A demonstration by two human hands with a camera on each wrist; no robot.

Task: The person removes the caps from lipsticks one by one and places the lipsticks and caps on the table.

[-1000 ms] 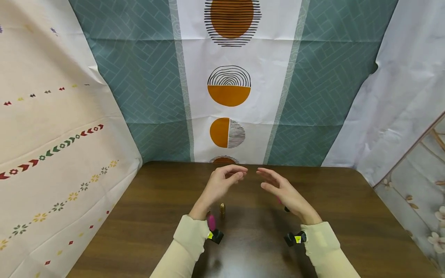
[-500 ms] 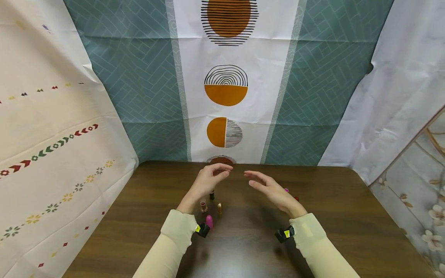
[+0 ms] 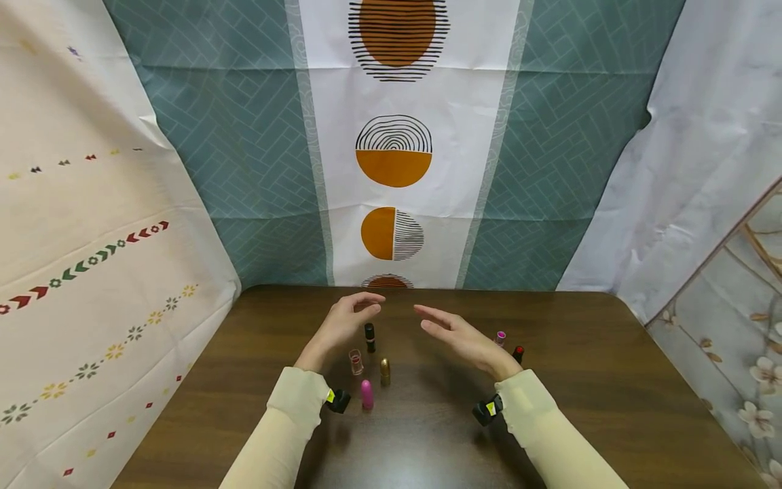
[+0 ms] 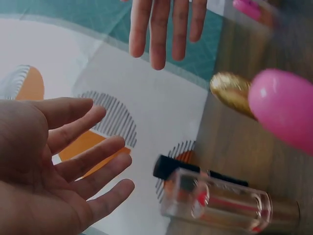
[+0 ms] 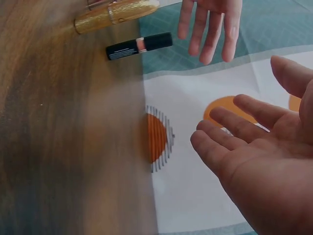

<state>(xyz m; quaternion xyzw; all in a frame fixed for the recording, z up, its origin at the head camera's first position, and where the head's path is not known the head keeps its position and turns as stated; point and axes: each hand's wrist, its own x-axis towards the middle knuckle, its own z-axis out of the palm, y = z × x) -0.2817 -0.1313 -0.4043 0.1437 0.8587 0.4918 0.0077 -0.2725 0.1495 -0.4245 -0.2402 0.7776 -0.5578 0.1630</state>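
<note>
My left hand [image 3: 339, 327] hovers over the table with its fingers extended and nothing in it. Below and beside it stand a black lipstick tube [image 3: 369, 337], a clear tube with red inside [image 3: 356, 363], a gold bullet-shaped tube [image 3: 385, 371] and a bright pink rounded tube [image 3: 366, 394]. Facing it, my right hand [image 3: 462, 341] is held in the air, fingers loosely straight, palm bare in the right wrist view. Just beyond that wrist are a pink-topped tube [image 3: 500, 338] and a red-topped dark tube [image 3: 518, 353], both partly hidden by the arm.
The brown wooden table [image 3: 586, 401] runs back to a hanging cloth [image 3: 269, 204] with orange circles. A cream embroidered cloth [image 3: 110, 305] hangs on the left and a white flowered one [image 3: 721, 353] on the right. Black cameras sit on both wrists.
Both hands have shifted left in view and drawn slightly farther apart. The tubes near both wrists, largely hidden before, now show more. Nothing has been picked up.
</note>
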